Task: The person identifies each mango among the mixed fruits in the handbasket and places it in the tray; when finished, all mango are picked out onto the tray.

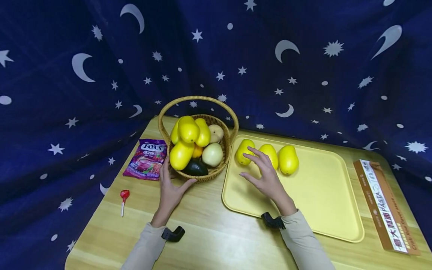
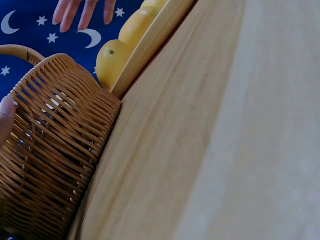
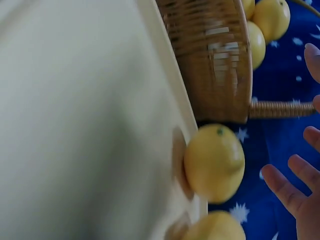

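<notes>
On the counter (image 1: 216, 232), your left hand (image 1: 170, 193) is touching the near left side of a wicker basket (image 1: 209, 177), its fingers (image 1: 165, 173) and thumb spreading along the wall. The basket is holding yellow fruits (image 1: 181, 155) and other produce. Your right hand (image 1: 268, 178) is hovering over a yellow tray (image 1: 320, 195), fingers spreading apart, near three more yellow fruits (image 1: 243, 154) that are lying in a row.

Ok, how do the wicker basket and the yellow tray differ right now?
The wicker basket is deep and woven; the yellow tray is shallow and smooth. The basket has an arched handle; the tray shows none. The basket holds heaped, mixed produce; the tray holds three yellow mango-like fruits in a row. Both rest on the wooden table.
</notes>
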A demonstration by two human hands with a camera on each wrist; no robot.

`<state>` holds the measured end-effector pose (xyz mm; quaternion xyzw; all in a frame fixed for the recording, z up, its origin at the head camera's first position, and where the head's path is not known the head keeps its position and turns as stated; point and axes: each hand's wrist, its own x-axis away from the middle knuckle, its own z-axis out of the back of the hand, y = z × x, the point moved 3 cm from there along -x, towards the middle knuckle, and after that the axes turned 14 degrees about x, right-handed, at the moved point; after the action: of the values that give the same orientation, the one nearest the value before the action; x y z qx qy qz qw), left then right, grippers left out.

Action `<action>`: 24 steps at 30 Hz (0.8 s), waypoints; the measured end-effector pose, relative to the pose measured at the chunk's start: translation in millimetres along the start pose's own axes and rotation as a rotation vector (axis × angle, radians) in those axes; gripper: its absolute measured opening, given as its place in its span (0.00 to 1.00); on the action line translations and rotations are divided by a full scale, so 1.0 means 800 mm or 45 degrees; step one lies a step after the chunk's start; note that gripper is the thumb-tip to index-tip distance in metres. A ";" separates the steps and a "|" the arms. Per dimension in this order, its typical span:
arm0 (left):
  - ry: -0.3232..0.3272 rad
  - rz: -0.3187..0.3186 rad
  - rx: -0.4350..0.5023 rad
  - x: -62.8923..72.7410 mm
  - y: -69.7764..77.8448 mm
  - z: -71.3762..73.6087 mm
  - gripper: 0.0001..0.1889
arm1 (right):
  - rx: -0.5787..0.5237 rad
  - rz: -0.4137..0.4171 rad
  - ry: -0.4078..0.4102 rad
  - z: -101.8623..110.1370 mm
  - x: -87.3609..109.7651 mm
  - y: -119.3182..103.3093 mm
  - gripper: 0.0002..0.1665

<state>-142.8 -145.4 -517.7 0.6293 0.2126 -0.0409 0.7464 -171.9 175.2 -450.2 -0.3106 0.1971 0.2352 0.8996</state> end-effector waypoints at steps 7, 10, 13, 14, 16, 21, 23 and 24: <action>-0.002 0.007 0.005 -0.002 0.000 0.001 0.63 | -0.017 0.077 -0.027 -0.020 -0.014 -0.026 0.36; -0.006 -0.008 0.004 -0.002 0.000 0.001 0.63 | -0.028 0.093 -0.031 -0.027 -0.018 -0.034 0.36; -0.006 -0.018 0.004 -0.002 0.000 0.001 0.63 | -0.041 0.103 -0.041 -0.034 -0.020 -0.040 0.34; -0.006 -0.019 0.003 -0.002 0.000 0.001 0.63 | -0.051 0.106 -0.045 -0.037 -0.020 -0.042 0.34; -0.008 -0.017 0.004 -0.001 -0.001 0.000 0.63 | -0.062 0.118 -0.053 -0.041 -0.021 -0.045 0.32; -0.017 -0.023 0.000 -0.001 -0.002 0.000 0.63 | -0.064 0.123 -0.067 -0.049 -0.023 -0.051 0.31; -0.016 -0.029 0.001 -0.001 -0.002 0.001 0.63 | -0.062 0.118 -0.065 -0.051 -0.024 -0.053 0.32; -0.016 -0.031 0.003 -0.001 -0.002 0.000 0.63 | -0.060 0.115 -0.061 -0.052 -0.025 -0.053 0.32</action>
<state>-143.8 -146.2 -519.1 0.6272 0.2155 -0.0543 0.7465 -174.0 112.3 -450.7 -0.3166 0.1837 0.2875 0.8851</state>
